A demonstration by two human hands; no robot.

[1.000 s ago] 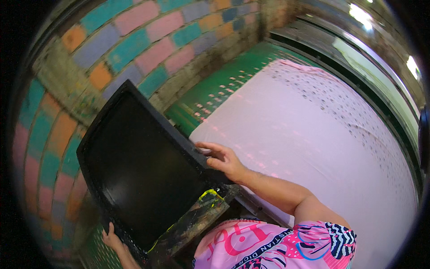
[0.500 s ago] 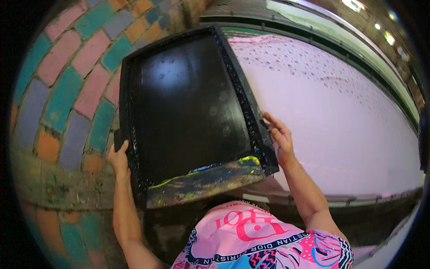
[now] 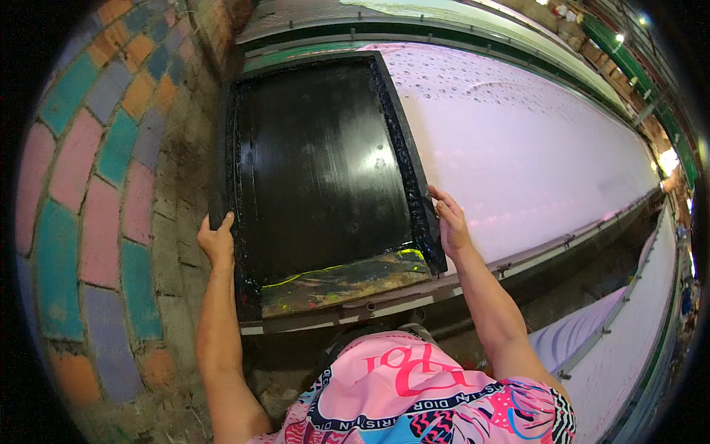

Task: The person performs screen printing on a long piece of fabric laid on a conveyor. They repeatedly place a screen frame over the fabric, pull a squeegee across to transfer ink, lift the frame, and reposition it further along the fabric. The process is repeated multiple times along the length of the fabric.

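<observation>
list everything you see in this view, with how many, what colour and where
black frame: 1, black, centre, held by both hands
yellow streak: 1, yellow, near end of the frame
pink cloth: 1, pale pink with dark spots along its far side, right of the frame
second cloth: 1, pale with purplish wavy marks, lower right
far rail: 1, dark green, beyond the pink cloth
brick wall: 1, pink, teal, purple and orange, left
lights: several, white, upper right
shirt: 1, pink with print, bottom centre
left hand: 1, bare, frame's left edge
right hand: 1, bare, frame's right edge
</observation>
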